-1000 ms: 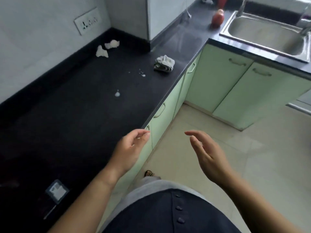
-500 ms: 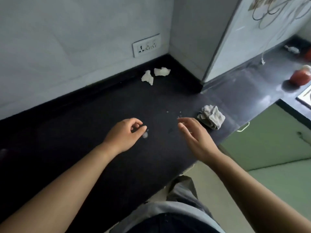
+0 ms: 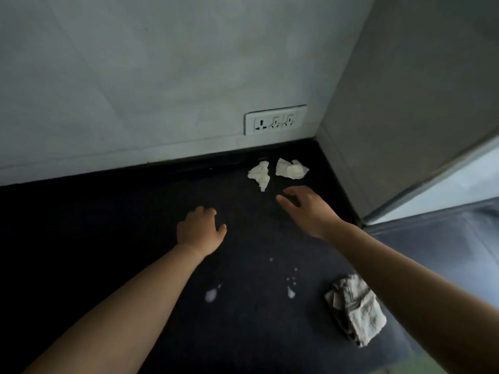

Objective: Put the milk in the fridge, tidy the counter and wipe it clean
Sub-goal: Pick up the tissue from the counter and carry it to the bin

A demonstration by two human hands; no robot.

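Two crumpled white tissues lie in the back corner of the black counter (image 3: 108, 238): the left tissue (image 3: 259, 174) and the right tissue (image 3: 291, 169). My right hand (image 3: 305, 209) hovers open just below them, fingers spread, not touching either. My left hand (image 3: 199, 230) is open with curled fingers, lower and to the left, holding nothing. White milk drops (image 3: 211, 295) and smaller splashes (image 3: 291, 291) sit on the counter between my forearms. A crumpled grey cloth (image 3: 355, 310) lies near the front edge, beside my right forearm. No milk container is in view.
A white socket plate (image 3: 275, 120) is on the wall above the tissues. A grey vertical panel (image 3: 405, 117) closes the corner on the right, with more counter (image 3: 445, 238) beyond it.
The view has swung from the floor and sink toward the counter corner. Both hands have moved forward over the counter, the right one up close to the tissues.
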